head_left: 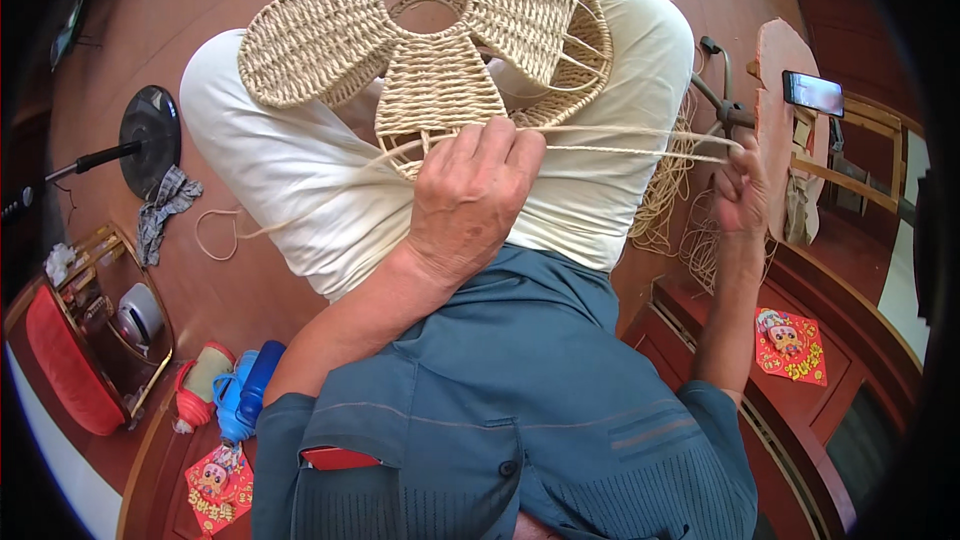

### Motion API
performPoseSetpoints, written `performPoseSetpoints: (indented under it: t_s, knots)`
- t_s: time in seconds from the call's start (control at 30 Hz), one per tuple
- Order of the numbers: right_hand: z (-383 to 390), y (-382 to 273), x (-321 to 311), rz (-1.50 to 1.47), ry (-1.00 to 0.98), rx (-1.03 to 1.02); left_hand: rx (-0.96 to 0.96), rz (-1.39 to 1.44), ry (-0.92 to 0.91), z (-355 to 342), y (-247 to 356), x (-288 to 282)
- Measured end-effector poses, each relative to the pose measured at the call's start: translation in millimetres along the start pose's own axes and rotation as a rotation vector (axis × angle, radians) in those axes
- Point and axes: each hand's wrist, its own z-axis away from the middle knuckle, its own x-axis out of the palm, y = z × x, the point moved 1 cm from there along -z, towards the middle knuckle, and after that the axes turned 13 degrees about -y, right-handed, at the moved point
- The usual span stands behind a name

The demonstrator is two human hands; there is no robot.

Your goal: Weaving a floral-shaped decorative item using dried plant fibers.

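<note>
A flower-shaped woven straw piece (443, 85) rests across my lap, with broad petals round an open ring in the middle. My left hand (475, 185) is closed on the lower end of its nearest petal, where loose strands and an open gap show; the fingertips are hidden. Out to the right, my right hand (740, 185) is closed on a doubled pale cord (630, 143), which runs nearly straight from the petal. A thinner strand trails left from the petal to the floor. Behind the petals curves a woven side wall (590, 50), joined to one petal by several bare cords.
Loose cord (665, 200) lies heaped beside my right knee. A phone (812, 93) sits by a pinkish board (780, 60) at the right. On the left are a round black stand base (150, 140), a grey rag (167, 212), a blue bottle (236, 395) and a glass-topped table (90, 310).
</note>
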Motion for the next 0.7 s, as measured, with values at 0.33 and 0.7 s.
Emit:
performPoseSetpoints:
  t_s: [0.33, 0.7]
  knots:
    - [118, -216, -473, 0.224, 0.839, -0.004, 0.040, 0.195, -0.005, 6, -13, 19]
    - [43, -4, 70, 1.071, 0.053, -0.242, -0.389, 0.754, -0.021, 13, -15, -30]
